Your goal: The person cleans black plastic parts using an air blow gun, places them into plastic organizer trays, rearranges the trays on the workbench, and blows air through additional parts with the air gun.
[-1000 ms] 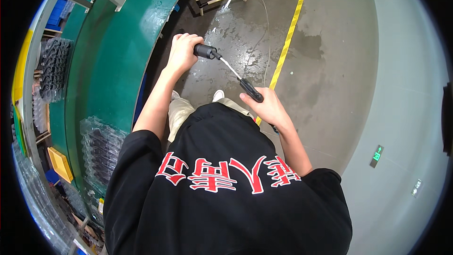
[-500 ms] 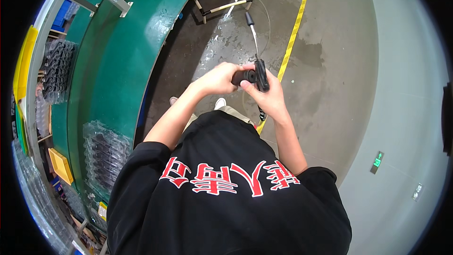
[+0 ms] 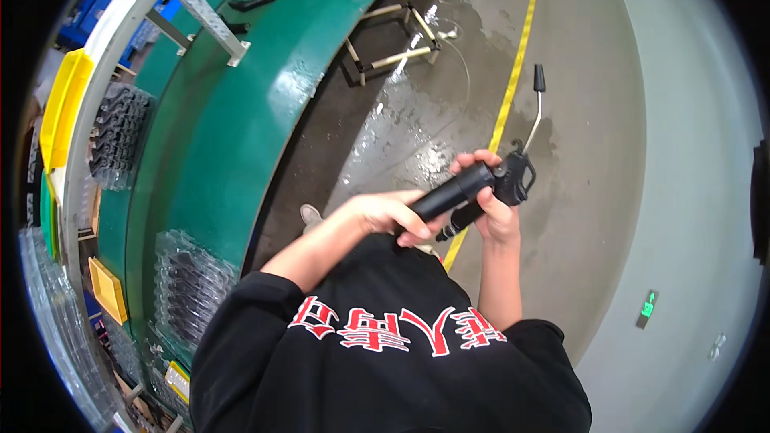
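Observation:
Both hands hold a black tool that looks like a grease gun, with a thick cylinder, a head with a trigger loop, and a thin bent metal pipe ending in a black tip. My left hand is closed round the near-left end of the cylinder. My right hand grips the tool where cylinder and head meet, thumb on the near side and fingertips beyond it. A second, thinner black stem slants down from the head beneath the cylinder. The pipe points away from me, over the floor.
A green workbench curves along my left, carrying black handle-shaped parts and clear plastic trays. A low frame of pale tubes stands past its edge. Yellow tape crosses the wet floor; a pale wall is right.
The tool has swung from end-on to sideways, showing its cylinder, and its pipe has moved right. My left hand has slid back along the cylinder; my right hand has moved right. The view has shifted.

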`<state>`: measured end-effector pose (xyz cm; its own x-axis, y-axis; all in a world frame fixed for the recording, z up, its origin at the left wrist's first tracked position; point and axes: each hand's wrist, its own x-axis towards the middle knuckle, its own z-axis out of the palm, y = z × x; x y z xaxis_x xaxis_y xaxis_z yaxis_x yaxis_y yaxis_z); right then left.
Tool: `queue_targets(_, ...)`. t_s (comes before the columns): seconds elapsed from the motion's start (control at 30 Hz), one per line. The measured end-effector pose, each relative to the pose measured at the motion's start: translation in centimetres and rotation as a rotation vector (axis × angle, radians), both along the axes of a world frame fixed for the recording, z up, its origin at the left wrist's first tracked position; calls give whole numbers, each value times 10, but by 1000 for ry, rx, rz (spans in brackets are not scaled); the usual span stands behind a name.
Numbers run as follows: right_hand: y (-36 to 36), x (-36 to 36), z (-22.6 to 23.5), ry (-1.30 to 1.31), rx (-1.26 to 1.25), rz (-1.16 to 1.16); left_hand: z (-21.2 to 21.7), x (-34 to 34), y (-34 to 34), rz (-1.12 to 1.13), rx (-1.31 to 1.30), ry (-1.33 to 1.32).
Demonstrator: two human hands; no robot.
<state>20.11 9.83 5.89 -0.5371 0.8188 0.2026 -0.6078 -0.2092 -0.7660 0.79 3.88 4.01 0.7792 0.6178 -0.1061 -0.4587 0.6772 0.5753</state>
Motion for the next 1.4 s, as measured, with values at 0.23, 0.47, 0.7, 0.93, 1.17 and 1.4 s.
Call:
queue_targets(0.23, 0, -6, 4, -255, -90, -150, -15, -1, 6, 349, 568, 867)
queue_targets(0.47, 7, -20, -10, -295, -112, -228, 9, -17, 11, 246, 565, 989)
queue_targets(0.7, 14, -24, 40, 49, -43, 145, 31, -21, 13, 99, 196, 183)
queue_targets(0.93, 16, -40, 5, -217, -228, -203, 35, -28, 23, 420, 775, 1159)
queue_targets(1.17, 7, -61, -7, -413, -112, -411, -10, -12, 13, 840, 858, 1614)
queue_targets(1.4, -8, -23, -10, -820, 43, -9, -3, -58, 30, 845, -77, 362)
